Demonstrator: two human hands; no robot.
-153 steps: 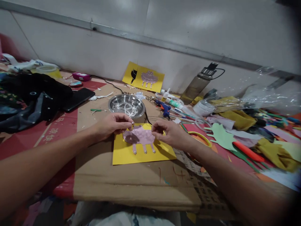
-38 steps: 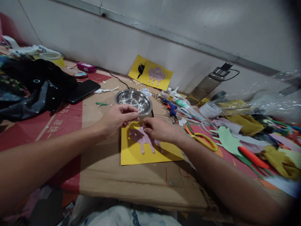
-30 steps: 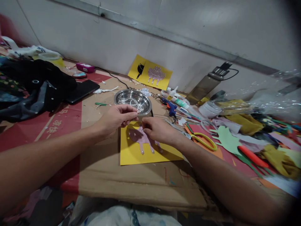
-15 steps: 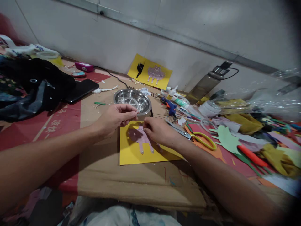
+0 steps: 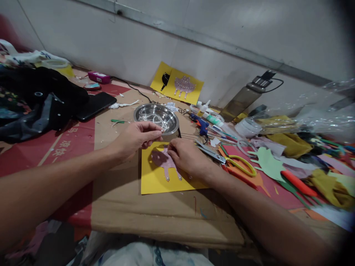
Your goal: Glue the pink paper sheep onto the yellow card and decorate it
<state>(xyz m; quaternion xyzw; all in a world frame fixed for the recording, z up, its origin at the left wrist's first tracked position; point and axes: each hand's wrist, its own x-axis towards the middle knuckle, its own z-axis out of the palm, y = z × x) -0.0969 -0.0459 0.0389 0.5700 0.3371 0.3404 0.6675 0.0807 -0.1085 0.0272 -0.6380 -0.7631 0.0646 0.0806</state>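
A yellow card (image 5: 155, 181) lies on the cardboard sheet (image 5: 155, 214) with a pink paper shape (image 5: 162, 159) stuck on it, legs pointing toward me. My left hand (image 5: 135, 138) hovers over the card's top edge, fingers pinched on something small I cannot make out. My right hand (image 5: 188, 157) rests on the pink shape's upper right part, fingers curled and pressed together at its top edge. Just behind both hands stands a steel bowl (image 5: 156, 117) with pale beads inside.
A finished yellow sample card (image 5: 177, 84) leans on the wall. Yellow-handled scissors (image 5: 235, 162), a blue glue gun (image 5: 201, 125), glue bottles, a drink bottle (image 5: 244, 98) and heaps of coloured foam scraps (image 5: 299, 166) crowd the right. A black phone (image 5: 95, 105) and dark cloth (image 5: 36, 101) lie left.
Over the last second both hands stay pinched at the pink shape's top edge; my right hand settled slightly lower on it. Five seconds ago the hands were further apart, leaving the shape uncovered.
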